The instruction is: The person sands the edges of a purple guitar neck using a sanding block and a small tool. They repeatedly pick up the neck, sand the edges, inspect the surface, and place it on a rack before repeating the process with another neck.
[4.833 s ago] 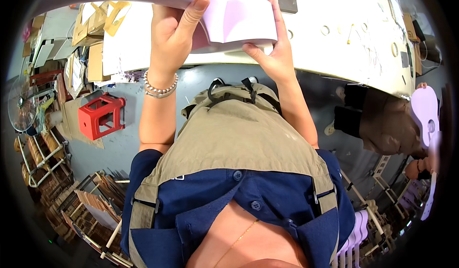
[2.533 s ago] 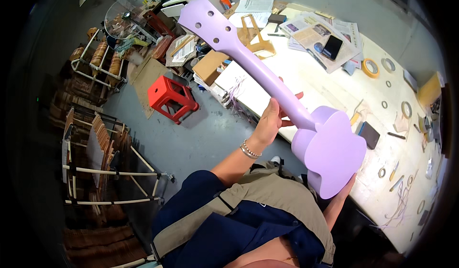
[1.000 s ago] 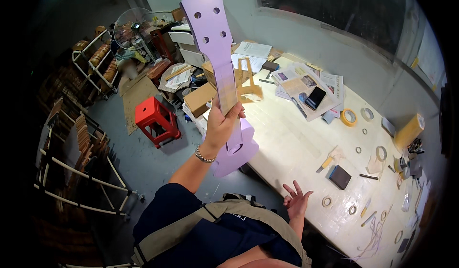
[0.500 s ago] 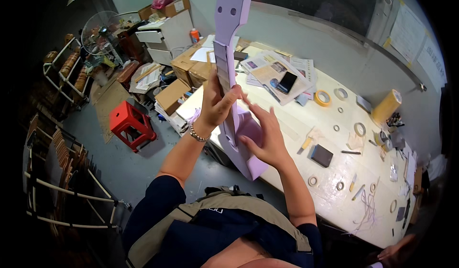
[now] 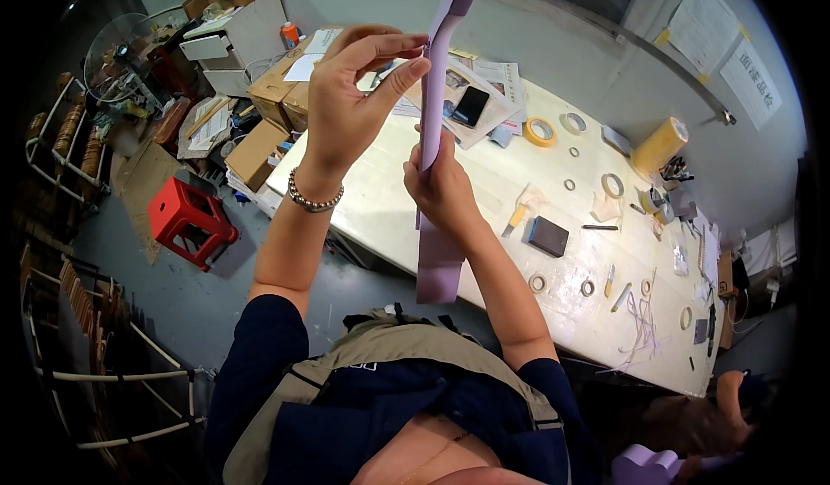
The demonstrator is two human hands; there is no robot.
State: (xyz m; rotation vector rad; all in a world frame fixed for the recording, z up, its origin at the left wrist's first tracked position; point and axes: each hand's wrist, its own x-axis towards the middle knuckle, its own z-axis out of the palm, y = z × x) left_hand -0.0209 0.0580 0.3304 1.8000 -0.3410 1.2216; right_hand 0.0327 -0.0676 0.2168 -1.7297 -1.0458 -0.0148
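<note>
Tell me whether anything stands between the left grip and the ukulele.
Nothing visible does: the left grip is just at the edge of the ukulele, touching or nearly so. The right grip holds it lower down.

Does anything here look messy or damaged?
The tangle of thin strips at the right of the white table looks untidy, straggling loosely. The purple instrument shows no visible damage from this angle.
</note>
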